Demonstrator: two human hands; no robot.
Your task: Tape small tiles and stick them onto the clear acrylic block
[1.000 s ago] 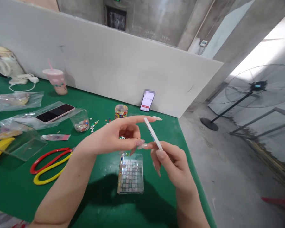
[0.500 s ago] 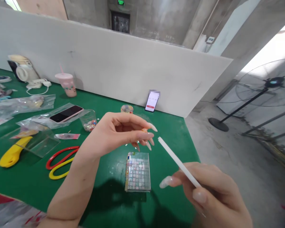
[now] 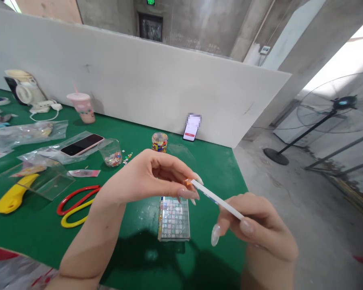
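My left hand (image 3: 157, 175) is closed in a pinch, with a small orange piece (image 3: 188, 182) showing between thumb and fingers. My right hand (image 3: 257, 225) grips a narrow white strip (image 3: 220, 201) near its lower end. Small coloured bits show along the strip's underside. Its far end reaches the left fingertips beside the orange piece; whether they touch is hard to tell. Below the left hand, a clear box (image 3: 174, 219) covered in pale, shiny square tiles rests on the green table (image 3: 139, 257). The left fingers hide its far edge.
A round container with coloured tiles (image 3: 159, 142) stands behind the left hand. To the left are a clear cup of small pieces (image 3: 111, 155), loose tiles, red-and-yellow scissors (image 3: 75, 205), a yellow-handled tool (image 3: 16, 195), a clear box and a phone (image 3: 82, 145). Another phone (image 3: 192, 128) leans on the white partition.
My right hand has moved left and slightly up, bringing the strip's end to the left fingertips. The left hand has shifted slightly down and right, uncovering the round container.
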